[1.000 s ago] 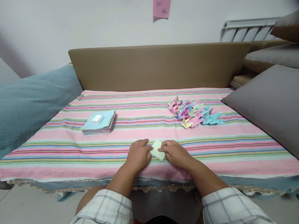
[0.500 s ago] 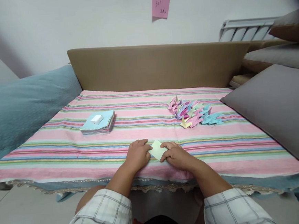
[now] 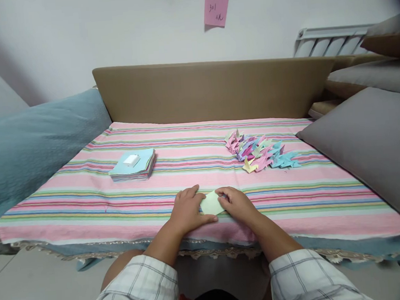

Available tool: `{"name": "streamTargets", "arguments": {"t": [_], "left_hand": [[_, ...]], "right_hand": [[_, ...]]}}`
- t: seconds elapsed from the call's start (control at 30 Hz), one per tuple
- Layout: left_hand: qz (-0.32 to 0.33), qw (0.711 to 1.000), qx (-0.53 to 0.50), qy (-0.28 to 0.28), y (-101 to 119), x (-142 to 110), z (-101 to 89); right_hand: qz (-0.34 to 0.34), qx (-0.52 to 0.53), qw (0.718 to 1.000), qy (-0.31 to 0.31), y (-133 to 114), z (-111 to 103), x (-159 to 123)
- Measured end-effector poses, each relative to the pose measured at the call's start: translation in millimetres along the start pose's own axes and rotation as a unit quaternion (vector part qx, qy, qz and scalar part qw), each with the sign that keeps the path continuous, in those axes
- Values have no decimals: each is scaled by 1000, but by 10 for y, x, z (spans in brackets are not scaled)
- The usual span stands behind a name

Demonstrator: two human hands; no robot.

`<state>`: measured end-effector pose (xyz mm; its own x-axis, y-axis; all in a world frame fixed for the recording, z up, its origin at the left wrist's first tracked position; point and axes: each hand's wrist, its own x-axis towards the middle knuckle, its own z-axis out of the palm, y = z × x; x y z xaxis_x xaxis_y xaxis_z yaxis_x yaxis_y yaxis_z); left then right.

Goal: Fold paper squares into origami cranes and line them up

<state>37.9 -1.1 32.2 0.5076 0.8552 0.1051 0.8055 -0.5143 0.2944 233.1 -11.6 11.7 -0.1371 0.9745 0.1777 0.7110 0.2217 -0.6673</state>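
Observation:
A folded piece of pale green paper [image 3: 211, 204] lies flat on the striped cloth near its front edge, between my two hands. My left hand [image 3: 190, 210] rests open at its left side, thumb stretched along the near edge and fingers spread on the cloth. On the right, my right hand [image 3: 237, 204] pinches the paper's upper right part between thumb and forefinger. Its fingertips hide that corner.
Farther right lies a cluster of folded paper cranes [image 3: 260, 150] in several colours. To the left stands a stack of coloured paper [image 3: 132, 174] with a small white block [image 3: 131, 160] on top. A grey cushion [image 3: 369, 146] borders the right side, a blue armrest [image 3: 43, 139] the left.
My left hand has spread, its thumb now lying along the near edge of the paper. My right fingers have shifted up and closed at the upper right, and the paper's visible outline has changed.

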Motion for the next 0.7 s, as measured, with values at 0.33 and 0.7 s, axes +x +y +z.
{"name": "streamTargets", "arguments": {"t": [0.33, 0.7], "left_hand": [[9, 1000, -5, -3, -48, 9, -39], [-2, 999, 10, 31, -165, 47, -167]], "right_hand": [[-79, -81, 994, 12, 44, 7, -24], [-68, -90, 994, -17, 27, 35, -15]]}}
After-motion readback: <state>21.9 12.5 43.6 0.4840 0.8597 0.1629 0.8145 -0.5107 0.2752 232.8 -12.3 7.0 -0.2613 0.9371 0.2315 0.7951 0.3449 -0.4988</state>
